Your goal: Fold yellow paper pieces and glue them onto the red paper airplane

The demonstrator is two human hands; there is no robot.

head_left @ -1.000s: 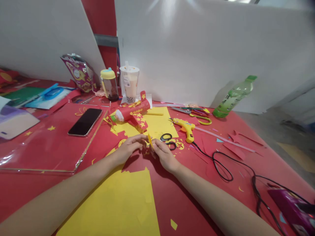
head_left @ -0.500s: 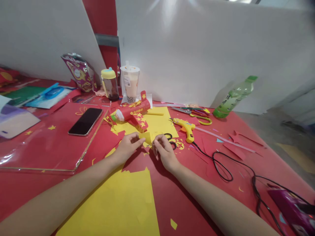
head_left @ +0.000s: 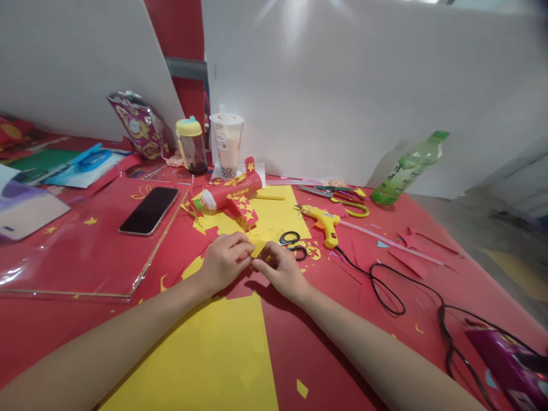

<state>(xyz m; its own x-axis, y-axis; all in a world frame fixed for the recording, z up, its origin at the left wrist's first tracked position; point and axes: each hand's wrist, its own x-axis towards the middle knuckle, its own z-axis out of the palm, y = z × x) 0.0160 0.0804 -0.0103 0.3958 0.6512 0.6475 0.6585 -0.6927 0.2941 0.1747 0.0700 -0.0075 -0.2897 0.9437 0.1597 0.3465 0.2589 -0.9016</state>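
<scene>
A small piece of yellow paper [head_left: 258, 246] is held between my two hands above the red table. My left hand [head_left: 226, 260] pinches its left side with thumb and fingers. On the other side, my right hand [head_left: 282, 269] has its fingers curled round the right edge. Black-handled scissors [head_left: 295, 251] lie just beyond my right hand, partly on yellow scraps. Below my wrists lies a large yellow sheet [head_left: 201, 354] with a ragged cut edge. Behind my hands rests a red paper tube with yellow stars [head_left: 237, 191].
A yellow glue gun [head_left: 323, 222] with a black cord lies right of centre. Behind it are yellow-handled scissors [head_left: 353, 208] and a leaning green bottle [head_left: 409, 171]. A phone [head_left: 149, 211] lies at left. At the back stand a milk tea cup [head_left: 229, 145] and a yellow-lidded bottle [head_left: 191, 145].
My hands have drawn closer together round the yellow paper. My right hand has shifted down and left, uncovering more of the black-handled scissors.
</scene>
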